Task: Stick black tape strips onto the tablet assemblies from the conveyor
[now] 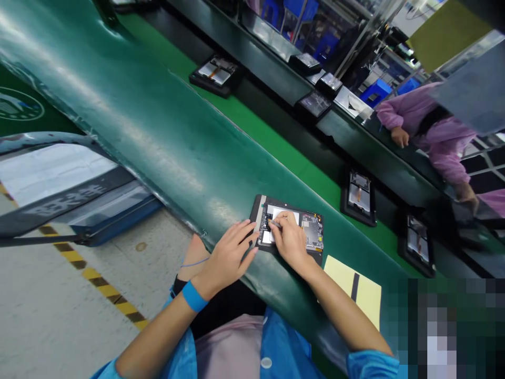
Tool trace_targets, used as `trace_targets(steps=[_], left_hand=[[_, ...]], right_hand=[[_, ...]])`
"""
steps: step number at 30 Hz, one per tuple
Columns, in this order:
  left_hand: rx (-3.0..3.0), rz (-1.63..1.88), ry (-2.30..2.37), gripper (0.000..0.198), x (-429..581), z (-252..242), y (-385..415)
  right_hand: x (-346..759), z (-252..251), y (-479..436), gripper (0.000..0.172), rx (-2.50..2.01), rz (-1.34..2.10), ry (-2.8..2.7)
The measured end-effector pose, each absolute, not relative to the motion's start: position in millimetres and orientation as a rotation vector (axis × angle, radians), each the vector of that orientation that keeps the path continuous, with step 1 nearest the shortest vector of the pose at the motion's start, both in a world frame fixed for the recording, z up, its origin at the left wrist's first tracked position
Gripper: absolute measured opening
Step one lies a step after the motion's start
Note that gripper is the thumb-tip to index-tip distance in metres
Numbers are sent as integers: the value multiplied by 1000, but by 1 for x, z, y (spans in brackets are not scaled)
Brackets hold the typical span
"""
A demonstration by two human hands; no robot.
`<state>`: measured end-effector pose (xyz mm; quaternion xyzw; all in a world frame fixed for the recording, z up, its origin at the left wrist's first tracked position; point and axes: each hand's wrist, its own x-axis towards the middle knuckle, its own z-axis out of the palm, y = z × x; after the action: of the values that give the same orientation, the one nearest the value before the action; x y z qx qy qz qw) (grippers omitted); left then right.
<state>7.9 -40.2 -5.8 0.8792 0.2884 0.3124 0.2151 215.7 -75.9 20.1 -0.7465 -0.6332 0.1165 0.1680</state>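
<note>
An opened tablet (313, 231) lies on a black tray (259, 206) on the green bench, its circuit board and pale battery area exposed. My left hand (232, 251) has its fingers stretched out and rests at the tray's left edge. Over the tablet's inside, my right hand (292, 239) is closed in a pinch near the dark left part. A small dark piece shows at its fingertips, too small to name. The right hand hides some of the tablet's middle. A blue band (194, 296) circles my left wrist.
A yellow pad (365, 292) with a dark strip lies beside my right forearm. Beyond the bench, a belt (272, 139) carries trays with opened devices (215, 72), (359, 197). Across it, a person in pink sleeves (445, 126) works. A chair (110, 210) stands at left.
</note>
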Motion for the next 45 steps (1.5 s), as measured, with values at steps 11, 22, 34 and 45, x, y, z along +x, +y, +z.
trace_targets(steps=[11, 22, 34, 45], left_hand=[[2617, 736, 714, 37, 24, -9, -32], [2639, 629, 715, 44, 37, -12, -23], [2645, 669, 773, 42, 47, -8, -7], [2635, 967, 939, 44, 12, -27, 13]], right_hand=[[213, 15, -66, 27, -2208, 263, -1733], [212, 12, -64, 27, -2251, 241, -1713], [235, 28, -98, 22, -1965, 198, -1773], [254, 13, -116, 52, -2199, 173, -2244]])
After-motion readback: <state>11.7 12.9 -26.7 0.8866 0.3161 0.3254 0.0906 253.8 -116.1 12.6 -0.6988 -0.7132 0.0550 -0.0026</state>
